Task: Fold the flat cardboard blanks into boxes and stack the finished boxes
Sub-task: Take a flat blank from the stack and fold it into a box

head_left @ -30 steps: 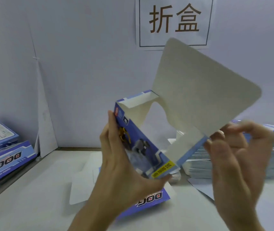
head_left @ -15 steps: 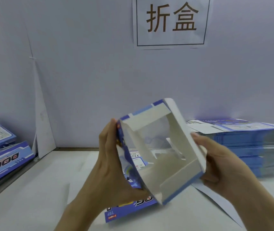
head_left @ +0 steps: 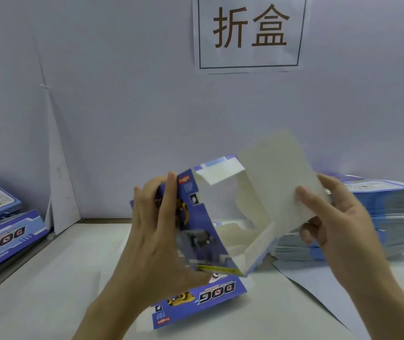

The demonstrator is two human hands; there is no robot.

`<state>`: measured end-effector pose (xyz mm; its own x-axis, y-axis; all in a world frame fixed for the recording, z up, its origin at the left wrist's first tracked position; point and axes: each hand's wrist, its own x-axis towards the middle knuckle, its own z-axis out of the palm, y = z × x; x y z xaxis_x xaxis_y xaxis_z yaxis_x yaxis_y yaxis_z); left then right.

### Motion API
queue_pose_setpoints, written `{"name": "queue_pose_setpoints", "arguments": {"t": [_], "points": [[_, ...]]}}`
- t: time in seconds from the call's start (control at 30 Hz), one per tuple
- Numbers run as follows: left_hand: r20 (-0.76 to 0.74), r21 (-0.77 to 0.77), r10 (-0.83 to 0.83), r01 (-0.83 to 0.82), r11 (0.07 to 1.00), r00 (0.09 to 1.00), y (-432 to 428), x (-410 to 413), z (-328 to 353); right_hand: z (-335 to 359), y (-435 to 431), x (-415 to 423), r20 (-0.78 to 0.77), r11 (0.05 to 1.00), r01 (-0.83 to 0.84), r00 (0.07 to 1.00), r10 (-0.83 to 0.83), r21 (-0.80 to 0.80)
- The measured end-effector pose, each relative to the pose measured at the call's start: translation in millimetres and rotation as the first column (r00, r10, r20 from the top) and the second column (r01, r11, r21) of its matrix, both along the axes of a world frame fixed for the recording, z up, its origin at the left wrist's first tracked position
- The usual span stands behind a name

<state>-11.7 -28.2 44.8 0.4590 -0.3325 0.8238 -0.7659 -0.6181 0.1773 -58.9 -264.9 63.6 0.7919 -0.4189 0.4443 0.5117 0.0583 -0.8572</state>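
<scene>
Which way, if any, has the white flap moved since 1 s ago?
Yes, downward: the white flap overlapped the bottom of the wall sign then; now it sits well below.

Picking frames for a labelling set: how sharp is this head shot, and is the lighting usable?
Head view: the right hand and the stack of flat blanks behind it are blurred; the left hand and the half-folded box are slightly soft; the wall sign reads clearly. Head view lighting: even and diffuse, no glare, only faint shadows.
</scene>
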Motion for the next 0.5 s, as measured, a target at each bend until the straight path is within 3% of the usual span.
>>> {"name": "queue_pose_setpoints", "arguments": {"t": [0.13,0.3,0.37,0.5], "points": [[-0.049,0.013,-0.049,0.050,0.999,0.998,5.5,6.1,-4.8,0.2,11.2,-7.3,0.261,0.946,0.254,0.945,-0.198,-0.202],[-0.078,-0.023,-0.169,0.168,0.986,0.982,5.4,2.4,-7.2,-5.8,15.9,-8.0,0.425,0.781,0.534,0.820,-0.385,-0.324],[-0.092,-0.040,-0.205,0.203,0.978,0.974,5.0,3.6,-7.2,-6.7,15.3,-7.7,0.430,0.762,0.576,0.793,-0.431,-0.298],[-0.092,-0.088,-0.242,0.234,0.968,0.966,4.4,7.2,-9.5,-7.9,13.9,-4.6,0.380,0.842,0.488,0.842,-0.384,-0.231]]}}
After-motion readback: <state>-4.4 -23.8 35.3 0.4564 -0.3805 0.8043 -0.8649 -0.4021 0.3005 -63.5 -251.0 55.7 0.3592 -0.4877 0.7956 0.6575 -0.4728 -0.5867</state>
